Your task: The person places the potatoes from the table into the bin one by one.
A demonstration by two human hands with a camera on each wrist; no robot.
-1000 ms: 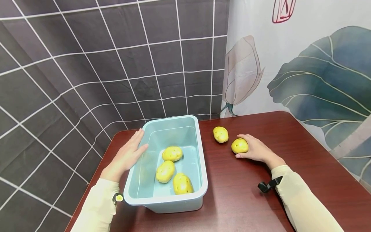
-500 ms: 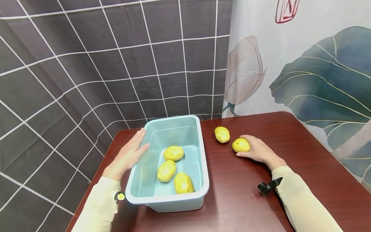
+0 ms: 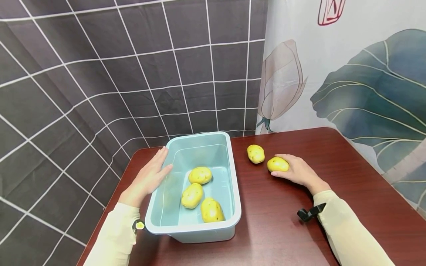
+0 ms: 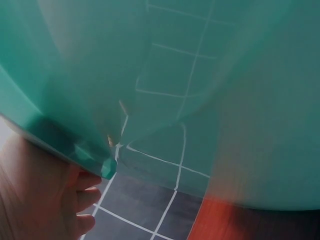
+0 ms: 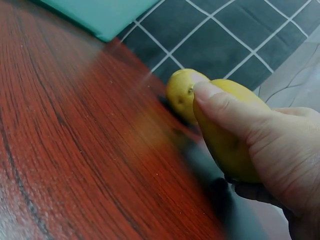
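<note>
My right hand (image 3: 298,171) grips a yellow potato (image 3: 278,164), thumb on the near side and fingers round the back. In the right wrist view the thumb presses along this potato (image 5: 227,145). Just beyond it to the left, a second potato (image 3: 256,154) lies on the table. A light blue plastic tub (image 3: 237,199) stands left of these, holding three potatoes, one of them the potato (image 3: 192,196) in the middle. Against the tub's left rim my left hand (image 3: 146,179) rests with straight fingers; in the left wrist view its fingertips (image 4: 86,197) show beside the rim.
The reddish-brown wooden table (image 3: 273,229) bears everything. A dark grid-patterned curtain (image 3: 149,74) hangs behind and to the left, and a white curtain with a leaf print (image 3: 372,92) at the right. A black strap (image 3: 311,212) sits on the right sleeve.
The view has shifted slightly, so the things sit a little further right. My right hand still holds the potato, which seems slightly higher. The left hand stays at the tub's rim.
</note>
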